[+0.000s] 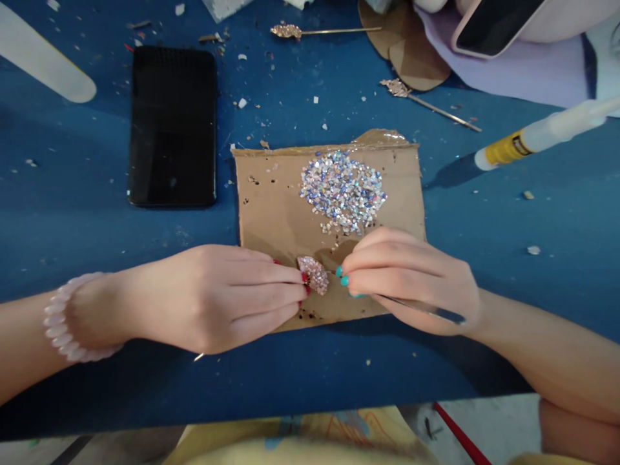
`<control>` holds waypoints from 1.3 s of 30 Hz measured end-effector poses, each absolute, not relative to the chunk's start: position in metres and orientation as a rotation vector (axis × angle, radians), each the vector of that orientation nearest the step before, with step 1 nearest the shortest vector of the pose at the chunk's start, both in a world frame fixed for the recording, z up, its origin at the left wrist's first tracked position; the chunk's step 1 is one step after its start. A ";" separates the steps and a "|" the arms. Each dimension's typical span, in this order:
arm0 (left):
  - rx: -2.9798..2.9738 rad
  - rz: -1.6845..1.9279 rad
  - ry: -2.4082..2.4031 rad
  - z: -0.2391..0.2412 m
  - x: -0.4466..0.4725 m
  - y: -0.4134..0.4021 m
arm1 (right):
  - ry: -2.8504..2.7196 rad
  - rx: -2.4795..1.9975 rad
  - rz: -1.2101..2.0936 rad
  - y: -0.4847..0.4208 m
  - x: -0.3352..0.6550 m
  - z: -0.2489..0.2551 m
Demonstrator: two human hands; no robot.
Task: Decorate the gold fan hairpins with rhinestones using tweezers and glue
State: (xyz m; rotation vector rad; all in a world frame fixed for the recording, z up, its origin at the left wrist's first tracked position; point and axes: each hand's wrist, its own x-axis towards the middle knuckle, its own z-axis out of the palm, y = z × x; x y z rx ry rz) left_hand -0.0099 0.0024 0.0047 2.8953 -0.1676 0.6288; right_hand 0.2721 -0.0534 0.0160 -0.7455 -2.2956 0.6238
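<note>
My left hand (242,297), with a beaded bracelet, is closed on a hair stick whose fan-shaped head (314,276) glitters with pink stones. A thin gold tip (199,356) shows below that hand; the rest of the shaft is hidden. Pinched in my right hand (411,278) are slim metal tweezers (426,308), their point at the right edge of the pink head. Both hands are over a piece of cardboard (271,219). Just above them on the cardboard lies a spread pile of small shiny stone chips (343,190).
A black phone (173,126) lies at the left. Two gold hair sticks, one at the top (285,31) and one at the upper right (397,88), lie near a glue bottle (508,148). A pink-edged device (498,26) is at the top right. Small scraps dot the blue table (300,381).
</note>
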 end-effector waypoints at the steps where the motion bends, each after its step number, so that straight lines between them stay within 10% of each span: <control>1: 2.894 0.628 -0.170 0.005 -0.010 0.003 | -2.294 -0.751 0.625 -0.053 0.272 0.016; 28: 3.005 0.738 -0.065 0.002 -0.009 0.007 | -1.809 -0.967 0.581 -0.048 0.273 -0.005; 39: 3.007 0.208 0.368 0.019 -0.019 0.009 | -1.672 -1.089 0.643 -0.044 0.271 -0.010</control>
